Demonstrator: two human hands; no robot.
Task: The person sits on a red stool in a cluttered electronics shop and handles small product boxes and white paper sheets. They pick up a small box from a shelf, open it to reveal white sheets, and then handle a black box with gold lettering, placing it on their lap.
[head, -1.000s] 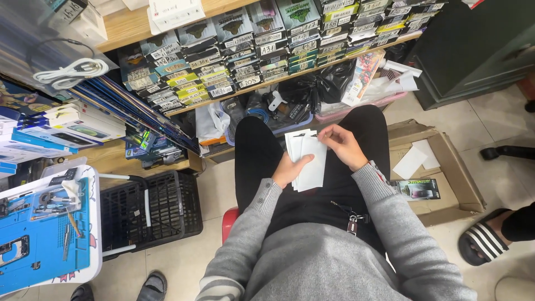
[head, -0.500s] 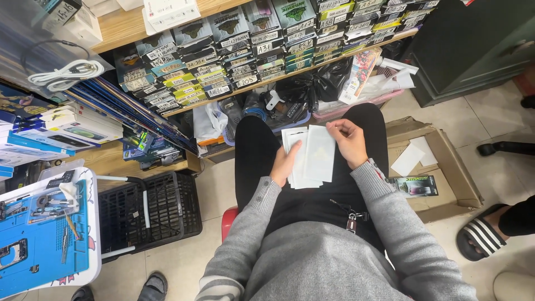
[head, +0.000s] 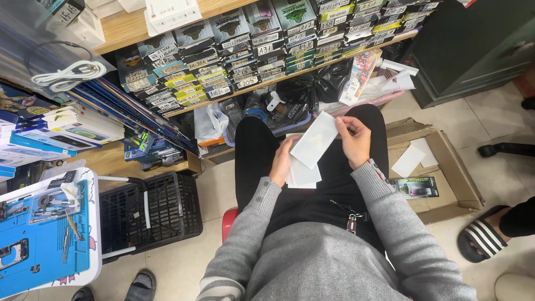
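seated over black-trousered knees, right hand [head: 353,140] pinching the upper end of a white rectangular packet [head: 314,139] between thumb and fingers, long axis tilted from lower left up to upper right, toward the shelf of stacked boxes [head: 262,44]. beneath it, left hand [head: 282,161] with fingers closed around the edge of a stack of white packets [head: 304,174] resting on the lap, long axis pointing roughly away from the body. to the right, an open cardboard box [head: 446,167] on the floor; to the left, a black plastic crate [head: 150,212].
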